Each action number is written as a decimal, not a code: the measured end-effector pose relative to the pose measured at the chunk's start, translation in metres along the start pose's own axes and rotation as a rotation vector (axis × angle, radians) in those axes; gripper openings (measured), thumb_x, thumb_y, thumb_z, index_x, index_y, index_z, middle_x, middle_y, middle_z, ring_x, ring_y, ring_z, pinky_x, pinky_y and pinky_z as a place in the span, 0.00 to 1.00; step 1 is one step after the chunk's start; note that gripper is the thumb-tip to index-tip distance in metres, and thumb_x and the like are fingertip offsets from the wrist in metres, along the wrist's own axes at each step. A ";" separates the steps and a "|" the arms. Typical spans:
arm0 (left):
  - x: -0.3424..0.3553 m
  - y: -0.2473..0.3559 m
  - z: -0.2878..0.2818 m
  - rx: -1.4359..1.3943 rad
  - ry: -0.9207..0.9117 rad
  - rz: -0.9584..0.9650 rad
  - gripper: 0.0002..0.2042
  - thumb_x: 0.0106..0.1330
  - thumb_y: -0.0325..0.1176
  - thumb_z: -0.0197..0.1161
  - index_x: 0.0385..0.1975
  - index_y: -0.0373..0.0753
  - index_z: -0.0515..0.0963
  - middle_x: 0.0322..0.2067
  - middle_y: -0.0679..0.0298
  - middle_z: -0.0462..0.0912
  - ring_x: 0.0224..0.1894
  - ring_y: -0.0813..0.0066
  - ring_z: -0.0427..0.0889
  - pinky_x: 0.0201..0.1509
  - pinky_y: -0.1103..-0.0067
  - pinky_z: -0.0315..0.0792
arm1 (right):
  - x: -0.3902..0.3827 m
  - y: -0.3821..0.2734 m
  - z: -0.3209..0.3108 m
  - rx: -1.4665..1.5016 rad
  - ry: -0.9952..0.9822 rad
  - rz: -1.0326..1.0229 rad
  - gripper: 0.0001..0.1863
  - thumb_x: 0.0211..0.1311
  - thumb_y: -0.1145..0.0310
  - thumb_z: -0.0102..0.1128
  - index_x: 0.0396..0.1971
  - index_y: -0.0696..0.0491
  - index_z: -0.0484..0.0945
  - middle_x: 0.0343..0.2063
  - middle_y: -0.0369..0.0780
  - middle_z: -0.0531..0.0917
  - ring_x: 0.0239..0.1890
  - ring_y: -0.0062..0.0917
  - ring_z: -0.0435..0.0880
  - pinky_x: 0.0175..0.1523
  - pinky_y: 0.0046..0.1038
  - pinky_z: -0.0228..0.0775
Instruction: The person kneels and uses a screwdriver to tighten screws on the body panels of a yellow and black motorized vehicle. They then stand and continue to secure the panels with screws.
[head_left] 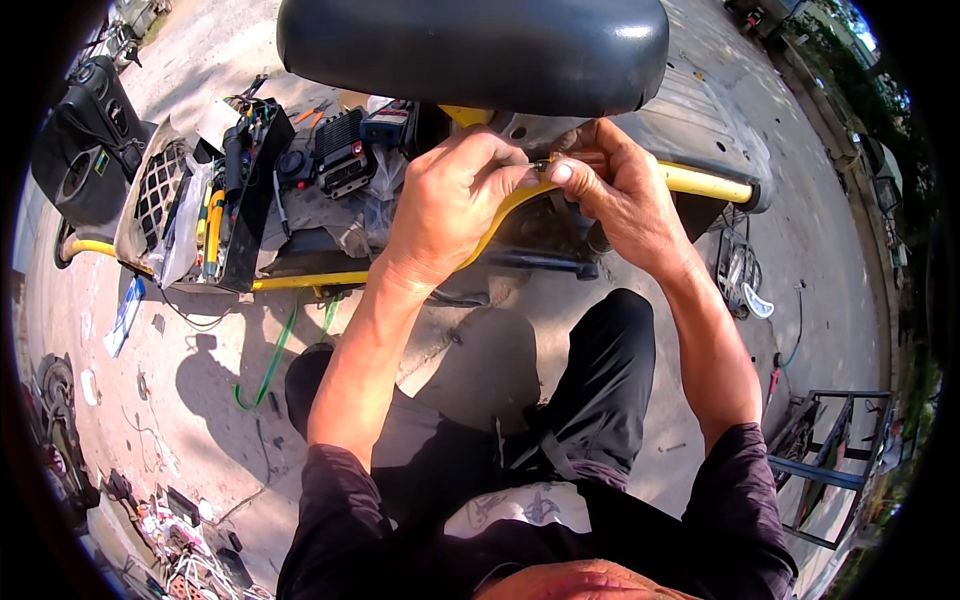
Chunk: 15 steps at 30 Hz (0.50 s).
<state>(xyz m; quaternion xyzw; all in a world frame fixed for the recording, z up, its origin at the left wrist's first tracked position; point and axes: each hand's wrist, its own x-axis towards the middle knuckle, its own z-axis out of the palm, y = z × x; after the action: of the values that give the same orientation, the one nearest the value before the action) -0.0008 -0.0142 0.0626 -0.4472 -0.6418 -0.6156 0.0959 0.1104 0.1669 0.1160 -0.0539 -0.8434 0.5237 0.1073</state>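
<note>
Just below a black padded seat [470, 55], my two hands meet fingertip to fingertip over a yellow frame tube [708, 184]. My left hand [445, 205] is closed in a pinch, thumb against forefinger. Facing it, my right hand [628, 205] pinches too, its thumb pressed toward the fingers. Between the fingertips shows a small dark piece with a bit of orange, mostly covered by the fingers, so its kind is unclear. A grey metal plate [520, 128] lies behind the fingers, under the seat.
On the left, an open black box [240, 255] holds yellow-handled tools, beside a finned black device [343, 150]. A black speaker panel [85, 165] stands at far left. A green strap [268, 365] hangs down. Cables [738, 265] and a metal rack [825, 470] lie to the right.
</note>
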 end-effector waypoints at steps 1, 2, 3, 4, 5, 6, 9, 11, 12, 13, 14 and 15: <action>-0.001 0.001 0.001 0.005 -0.028 0.006 0.09 0.68 0.28 0.74 0.38 0.33 0.80 0.32 0.55 0.85 0.33 0.54 0.86 0.37 0.69 0.79 | 0.000 0.002 -0.003 0.064 -0.055 0.078 0.24 0.77 0.51 0.66 0.48 0.60 0.76 0.33 0.36 0.81 0.33 0.17 0.76 0.38 0.24 0.69; -0.003 0.001 0.003 0.009 -0.055 0.012 0.09 0.69 0.28 0.74 0.38 0.33 0.79 0.31 0.54 0.84 0.33 0.54 0.85 0.37 0.69 0.78 | 0.001 0.003 -0.004 0.128 -0.111 0.155 0.24 0.78 0.49 0.64 0.47 0.58 0.76 0.29 0.31 0.77 0.28 0.12 0.70 0.32 0.20 0.64; -0.004 0.000 0.004 0.016 -0.082 0.021 0.10 0.69 0.28 0.73 0.38 0.34 0.77 0.31 0.54 0.84 0.32 0.53 0.85 0.37 0.68 0.78 | 0.001 0.002 -0.003 0.085 -0.102 0.166 0.25 0.78 0.48 0.64 0.46 0.60 0.77 0.31 0.35 0.80 0.32 0.17 0.75 0.37 0.25 0.69; -0.008 -0.001 0.009 0.020 -0.078 0.019 0.11 0.71 0.27 0.71 0.41 0.34 0.74 0.31 0.53 0.83 0.33 0.50 0.84 0.37 0.66 0.77 | 0.002 -0.001 0.000 0.041 -0.094 0.177 0.27 0.78 0.47 0.64 0.46 0.61 0.78 0.33 0.39 0.83 0.36 0.21 0.80 0.43 0.30 0.73; -0.014 -0.009 0.013 0.046 -0.124 -0.008 0.13 0.72 0.27 0.70 0.48 0.35 0.72 0.35 0.51 0.85 0.38 0.47 0.87 0.40 0.66 0.79 | 0.001 -0.001 0.004 -0.029 -0.075 0.076 0.28 0.79 0.46 0.61 0.48 0.62 0.77 0.35 0.43 0.85 0.39 0.27 0.83 0.47 0.34 0.75; -0.017 -0.008 0.018 0.020 -0.122 0.001 0.15 0.72 0.27 0.69 0.52 0.36 0.71 0.39 0.50 0.86 0.42 0.45 0.88 0.42 0.64 0.80 | -0.002 0.001 0.008 -0.099 -0.048 -0.018 0.29 0.81 0.45 0.58 0.49 0.64 0.77 0.37 0.47 0.86 0.42 0.33 0.86 0.50 0.38 0.77; -0.021 -0.006 0.019 0.031 -0.147 0.030 0.20 0.73 0.26 0.68 0.59 0.36 0.68 0.46 0.48 0.87 0.46 0.42 0.89 0.45 0.62 0.82 | -0.003 -0.001 0.014 -0.113 0.039 -0.069 0.29 0.83 0.48 0.55 0.58 0.63 0.74 0.41 0.52 0.86 0.47 0.42 0.87 0.54 0.39 0.77; -0.025 -0.006 0.018 0.086 -0.166 0.021 0.20 0.74 0.27 0.67 0.60 0.35 0.67 0.48 0.47 0.88 0.49 0.45 0.90 0.48 0.63 0.83 | -0.003 -0.008 0.020 -0.072 0.026 -0.117 0.25 0.85 0.52 0.54 0.59 0.61 0.69 0.41 0.44 0.82 0.44 0.28 0.81 0.52 0.33 0.75; -0.026 -0.005 0.017 0.123 -0.168 0.005 0.19 0.76 0.27 0.66 0.60 0.33 0.66 0.48 0.47 0.88 0.50 0.49 0.91 0.50 0.66 0.83 | -0.002 -0.009 0.020 -0.091 0.009 -0.115 0.24 0.85 0.53 0.54 0.60 0.61 0.69 0.43 0.46 0.83 0.46 0.30 0.82 0.54 0.34 0.75; -0.027 -0.004 0.017 0.160 -0.170 -0.012 0.18 0.77 0.28 0.65 0.59 0.32 0.66 0.48 0.46 0.89 0.51 0.52 0.92 0.52 0.68 0.83 | -0.001 -0.009 0.020 -0.110 -0.008 -0.113 0.24 0.85 0.54 0.54 0.61 0.61 0.69 0.44 0.48 0.84 0.48 0.33 0.84 0.56 0.35 0.75; -0.026 -0.005 0.016 0.129 -0.146 -0.009 0.19 0.76 0.28 0.66 0.60 0.33 0.66 0.47 0.46 0.89 0.49 0.49 0.91 0.50 0.66 0.83 | -0.001 -0.014 0.017 -0.142 -0.062 -0.039 0.21 0.85 0.58 0.53 0.62 0.60 0.68 0.49 0.51 0.84 0.54 0.39 0.84 0.61 0.38 0.74; -0.023 -0.007 0.015 0.098 -0.121 -0.006 0.20 0.75 0.28 0.67 0.60 0.34 0.67 0.46 0.46 0.89 0.48 0.46 0.90 0.48 0.64 0.84 | 0.000 -0.012 0.018 -0.146 -0.056 -0.081 0.21 0.85 0.58 0.53 0.63 0.59 0.68 0.50 0.51 0.84 0.54 0.39 0.84 0.61 0.38 0.74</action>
<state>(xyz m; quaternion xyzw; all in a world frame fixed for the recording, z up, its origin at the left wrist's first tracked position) 0.0145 -0.0103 0.0390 -0.4766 -0.6770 -0.5556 0.0767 0.1064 0.1453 0.1191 -0.0127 -0.8834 0.4575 0.1007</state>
